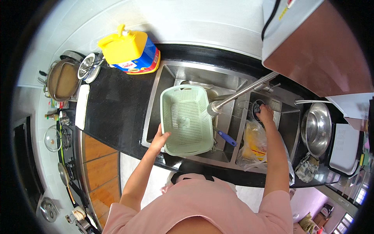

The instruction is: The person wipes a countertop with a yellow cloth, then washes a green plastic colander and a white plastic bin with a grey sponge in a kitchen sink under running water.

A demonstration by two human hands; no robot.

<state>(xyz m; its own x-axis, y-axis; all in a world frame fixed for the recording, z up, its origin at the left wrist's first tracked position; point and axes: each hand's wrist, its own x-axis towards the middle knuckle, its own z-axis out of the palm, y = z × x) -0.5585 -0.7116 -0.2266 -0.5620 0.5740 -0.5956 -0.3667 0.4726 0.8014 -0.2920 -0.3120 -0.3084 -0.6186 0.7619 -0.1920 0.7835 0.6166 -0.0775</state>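
My left hand grips the left rim of a pale green plastic basket with a perforated bottom, held tilted over the large sink basin. My right hand reaches into the smaller basin and touches a dark scouring pad in a round wire holder; how firmly its fingers close on it is hidden. Below that hand a clear plastic bag with a yellow packet lies in the small basin. Beside the basket rests a blue-handled utensil. The flexible metal faucet reaches over the basket's right edge.
On the black counter at the left stand a yellow and blue detergent jug and a white folded cloth. Steel bowls, a crumpled bag and a white tray are at the right. A brown-fronted cabinet overhangs the upper right.
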